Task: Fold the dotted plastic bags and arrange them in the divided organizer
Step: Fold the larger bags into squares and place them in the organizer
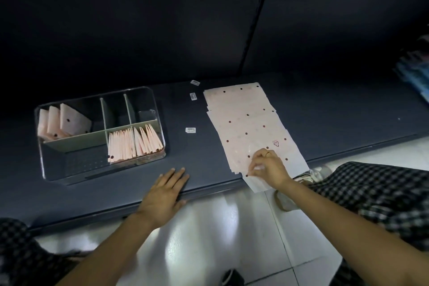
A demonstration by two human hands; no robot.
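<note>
Labels, three small white ones (193, 96), lie scattered on the dark grey shelf (325, 109) between the clear divided organizer (160, 114) at about 9 o'clock and the fanned stack of pale pink dotted plastic bags (246, 121) at about 3 o'clock. A dark back panel (162, 18) rises behind the shelf. At 2 o'clock, at the frame's edge, blurred blue packaged goods (415, 76) show. Glossy white floor tiles (220, 227) fill the 6 o'clock area, with checked trouser legs (376, 193) at both lower corners.

The organizer has grey-green dividers (76, 140). Its far left compartment holds three folded dotted bags (74, 121) standing tilted, leaning on one another. The near right compartment holds a tight row of folded bags (134, 144) standing on edge. The two far compartments to the right look empty of bags, and the near left compartment shows only the clear base.

The right hand (267, 167), a ring on one finger, rests on the near end of the flat stack, where the bags overhang the shelf edge; its fingers are curled and pinch the edge of the top bag. The left hand (164, 195) lies palm down at the shelf's front edge at 6 o'clock, fingers straight and relaxed, grasping nothing, apart from both organizer and stack.
</note>
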